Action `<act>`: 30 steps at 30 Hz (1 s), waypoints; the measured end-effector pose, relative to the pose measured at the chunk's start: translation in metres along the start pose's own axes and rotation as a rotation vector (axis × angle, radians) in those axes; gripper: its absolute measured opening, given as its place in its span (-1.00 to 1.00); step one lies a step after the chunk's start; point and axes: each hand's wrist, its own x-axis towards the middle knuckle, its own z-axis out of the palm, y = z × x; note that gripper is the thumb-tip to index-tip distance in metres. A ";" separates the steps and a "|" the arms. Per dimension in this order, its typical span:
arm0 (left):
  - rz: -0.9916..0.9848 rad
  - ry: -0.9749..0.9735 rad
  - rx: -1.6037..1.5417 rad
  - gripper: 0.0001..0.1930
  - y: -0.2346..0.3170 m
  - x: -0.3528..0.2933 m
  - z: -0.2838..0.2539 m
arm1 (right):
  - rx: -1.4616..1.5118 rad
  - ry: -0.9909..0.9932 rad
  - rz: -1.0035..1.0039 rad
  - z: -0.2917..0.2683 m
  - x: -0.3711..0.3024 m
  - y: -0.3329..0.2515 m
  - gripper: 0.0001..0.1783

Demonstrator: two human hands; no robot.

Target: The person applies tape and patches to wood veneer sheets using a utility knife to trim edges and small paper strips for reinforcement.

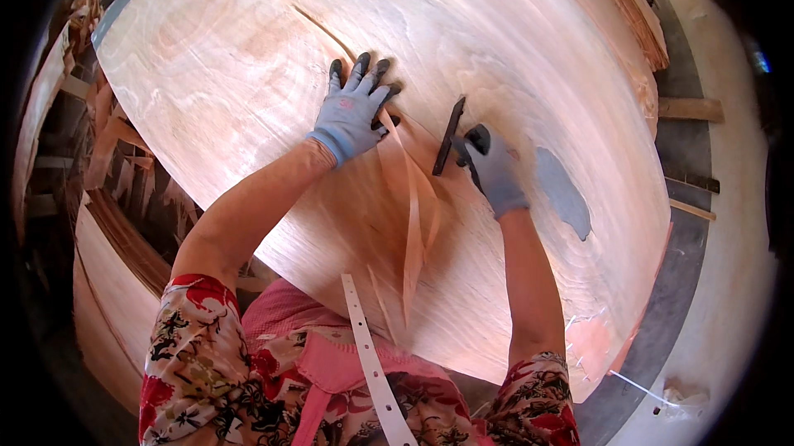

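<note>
My left hand [351, 111], in a grey glove with dark fingertips, lies flat with spread fingers on a large pale wood veneer sheet [240, 57]. A long thin veneer strip [412, 231] runs from beside its thumb toward my body, curling over the sheet. Just past its fingertips is a narrow brown slit [318, 26] in the veneer. My right hand [494, 169], gloved alike, is curled at a dark, narrow, blade-like tool [447, 136]; its grip is partly hidden. A reddish-brown gap or darker patch [422, 152] shows beside the tool.
An irregular grey patch [564, 194] shows in the sheet right of my right hand. A pale perforated strip [372, 355] lies across my pink apron. Torn veneer scraps [116, 131] and stacked sheets [124, 239] are at left. A wooden bar [691, 109] juts out at right.
</note>
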 end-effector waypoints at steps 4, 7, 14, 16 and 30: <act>0.013 0.016 0.005 -0.37 0.004 0.001 0.000 | 0.326 -0.024 0.177 0.009 -0.025 0.040 -0.76; 0.043 0.147 -0.058 -0.46 0.004 0.002 -0.004 | 0.193 -0.014 0.112 0.016 -0.013 0.054 -0.73; 0.006 0.356 -0.157 -0.69 -0.006 -0.059 -0.083 | 0.161 -0.003 0.092 0.014 -0.008 0.071 -0.69; -0.123 0.359 -0.040 -0.71 -0.042 -0.109 -0.104 | 0.144 -0.103 0.221 0.008 -0.006 0.047 -0.68; -1.521 -0.398 0.097 -0.45 -0.169 -0.423 -0.160 | 0.443 -0.005 0.067 0.012 -0.032 0.044 -0.85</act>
